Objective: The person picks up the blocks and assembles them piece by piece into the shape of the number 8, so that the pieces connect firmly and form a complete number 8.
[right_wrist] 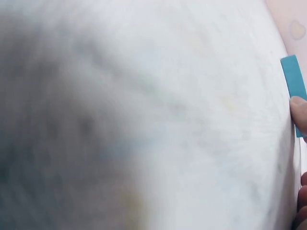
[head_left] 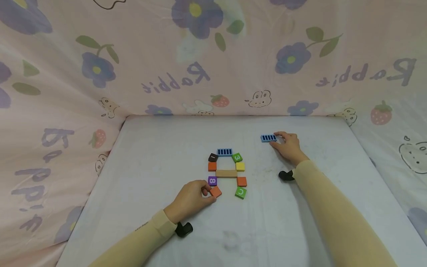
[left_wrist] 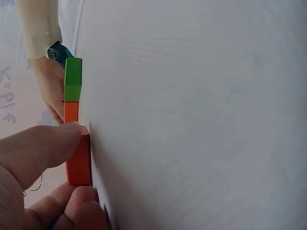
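My left hand [head_left: 191,199] pinches an orange square block [head_left: 216,191] at its edges, low on the table. In the left wrist view the thumb lies at one end of this orange block [left_wrist: 79,165] and the fingers at the other. Farther right and back, my right hand [head_left: 289,147] grips one end of a blue block with dark stripes [head_left: 268,138] between thumb and fingers. A plain blue side of that block [right_wrist: 292,76] shows in the right wrist view. The purple block marked 8 [head_left: 212,181] lies just behind the orange one.
Two columns of square blocks flank a wooden plank [head_left: 226,174]. Another striped blue block [head_left: 224,152] spans their far end, between a black block [head_left: 213,157] and a green block [head_left: 237,157]. A green block [head_left: 241,193] ends the right column. Patterned cloth [head_left: 233,74] borders the white table [head_left: 160,148].
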Motion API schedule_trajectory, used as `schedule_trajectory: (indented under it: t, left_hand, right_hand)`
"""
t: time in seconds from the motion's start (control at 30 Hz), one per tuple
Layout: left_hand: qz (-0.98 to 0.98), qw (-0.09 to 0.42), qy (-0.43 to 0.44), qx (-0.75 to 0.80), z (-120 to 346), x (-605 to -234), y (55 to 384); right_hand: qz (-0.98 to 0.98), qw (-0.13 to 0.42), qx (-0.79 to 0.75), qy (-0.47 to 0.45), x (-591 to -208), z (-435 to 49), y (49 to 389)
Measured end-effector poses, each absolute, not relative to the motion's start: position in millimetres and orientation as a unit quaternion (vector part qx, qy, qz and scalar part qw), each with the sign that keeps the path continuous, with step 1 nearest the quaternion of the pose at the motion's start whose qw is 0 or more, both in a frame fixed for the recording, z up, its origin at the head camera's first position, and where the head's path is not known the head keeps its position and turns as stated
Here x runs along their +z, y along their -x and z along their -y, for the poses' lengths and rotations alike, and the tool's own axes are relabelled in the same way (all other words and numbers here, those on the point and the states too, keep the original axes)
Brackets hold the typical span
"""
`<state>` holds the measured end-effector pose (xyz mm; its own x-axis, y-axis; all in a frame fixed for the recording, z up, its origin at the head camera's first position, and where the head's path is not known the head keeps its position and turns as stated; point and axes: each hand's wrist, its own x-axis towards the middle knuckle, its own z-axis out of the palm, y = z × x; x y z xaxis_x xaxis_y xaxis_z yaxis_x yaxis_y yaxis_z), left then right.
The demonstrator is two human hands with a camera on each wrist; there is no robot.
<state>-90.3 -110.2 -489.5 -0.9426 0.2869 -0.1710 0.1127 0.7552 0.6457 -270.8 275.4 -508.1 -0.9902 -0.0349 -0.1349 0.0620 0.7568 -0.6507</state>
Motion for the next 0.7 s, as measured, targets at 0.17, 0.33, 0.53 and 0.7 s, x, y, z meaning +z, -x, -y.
schedule_trajectory:
  t: [0.17, 0.33, 0.53, 0.7]
  left_hand:
    - [-0.928, 0.131, -0.107, 0.331, 110.0, -490.2, 90.6]
    - [-0.927, 0.130, -0.110, 0.334, 110.6, -491.1, 91.2]
    - [-0.927, 0.133, -0.110, 0.334, 110.7, -490.0, 90.5]
    - [-0.926, 0.135, -0.108, 0.335, 110.8, -488.9, 90.4]
  right_hand:
    - [-0.931, 0.078, -0.356, -0.020, -506.6, -274.9, 270.5]
    - [-0.931, 0.080, -0.357, -0.014, -505.5, -274.7, 270.1]
    - [-0.925, 0.087, -0.370, -0.017, -505.1, -274.7, 269.2]
    - [-0.923, 0.100, -0.371, -0.019, -504.6, -275.5, 268.1]
